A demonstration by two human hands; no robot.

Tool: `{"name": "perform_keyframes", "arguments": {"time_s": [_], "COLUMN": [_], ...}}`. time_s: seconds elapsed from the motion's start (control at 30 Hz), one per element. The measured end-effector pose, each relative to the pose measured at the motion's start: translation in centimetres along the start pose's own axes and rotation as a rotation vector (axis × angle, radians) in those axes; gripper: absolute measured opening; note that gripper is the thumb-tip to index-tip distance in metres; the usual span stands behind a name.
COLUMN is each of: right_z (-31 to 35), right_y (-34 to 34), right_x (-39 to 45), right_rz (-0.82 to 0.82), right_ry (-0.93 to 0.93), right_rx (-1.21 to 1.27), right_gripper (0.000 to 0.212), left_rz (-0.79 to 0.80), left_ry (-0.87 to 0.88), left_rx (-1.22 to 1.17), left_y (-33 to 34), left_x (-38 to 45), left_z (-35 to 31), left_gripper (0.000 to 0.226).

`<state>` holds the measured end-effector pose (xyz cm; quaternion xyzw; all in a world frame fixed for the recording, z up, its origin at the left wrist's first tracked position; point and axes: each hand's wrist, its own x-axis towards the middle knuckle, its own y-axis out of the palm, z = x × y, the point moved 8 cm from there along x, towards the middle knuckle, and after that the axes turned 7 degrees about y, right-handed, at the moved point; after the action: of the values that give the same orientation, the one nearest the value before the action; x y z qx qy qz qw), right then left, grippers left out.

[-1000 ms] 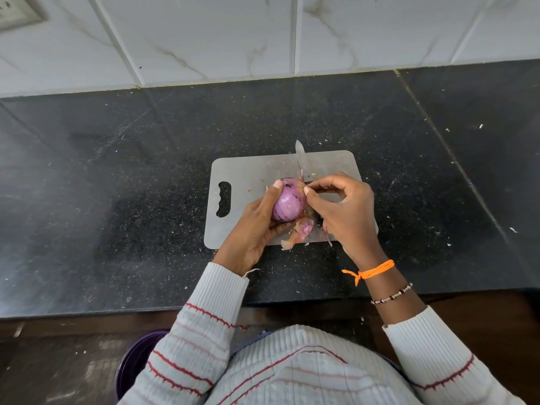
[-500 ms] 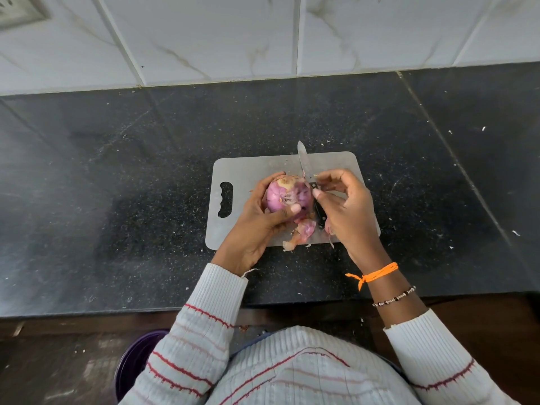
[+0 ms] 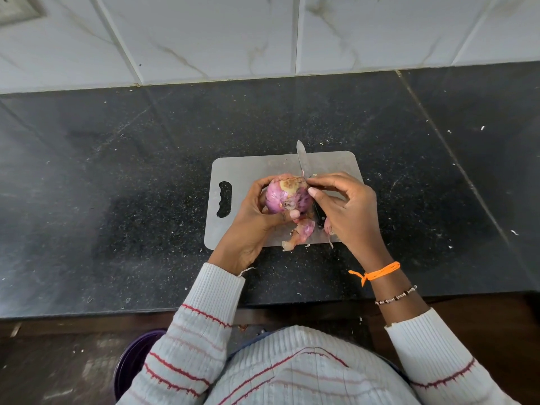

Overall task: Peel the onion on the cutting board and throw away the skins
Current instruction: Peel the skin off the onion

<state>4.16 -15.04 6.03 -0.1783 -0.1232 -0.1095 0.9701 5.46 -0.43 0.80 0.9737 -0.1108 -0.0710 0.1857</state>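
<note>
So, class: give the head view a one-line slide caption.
Left hand holds an onion over the cutting board while the right hand picks its skin.

The knife (image 3: 302, 161) shows only its blade tip past the fingers; most of its dark handle is buried under the right hand (image 3: 347, 211). The left hand (image 3: 251, 223) covers the near and left side of the onion (image 3: 285, 194), so that skin can't be judged. A second scrap of peel (image 3: 328, 226) peeks from beneath the right palm, mostly hidden. The purple bin (image 3: 133, 363) on the floor is largely behind the left sleeve (image 3: 187, 346), its inside unseen. A wall plate (image 3: 17, 8) is cut off at the top-left corner.
</note>
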Motion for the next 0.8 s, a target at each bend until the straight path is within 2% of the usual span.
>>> {"name": "perform_keyframes", "arguments": {"time_s": [0.5,0.63,0.8], "right_z": [-0.4,-1.2,-1.4], "right_y": [-0.2,-0.4,-0.6], "right_x": [0.0,0.1,0.2], "right_rz": [-0.033,-0.076,-0.035], "right_ry": [-0.025,0.024,0.064], "right_rx": [-0.093,-0.107,-0.082], "right_gripper": [0.006,0.009,0.025], "left_rz": [0.017,0.041,0.041], "left_ry": [-0.030,-0.016,0.072], "left_rx": [0.017,0.029,0.191], "left_y": [0.2,0.3,0.1], "left_x": [-0.2,-0.3,-0.1], "left_z": [0.3,0.2,-0.3], "left_gripper": [0.071,0.063,0.067]}}
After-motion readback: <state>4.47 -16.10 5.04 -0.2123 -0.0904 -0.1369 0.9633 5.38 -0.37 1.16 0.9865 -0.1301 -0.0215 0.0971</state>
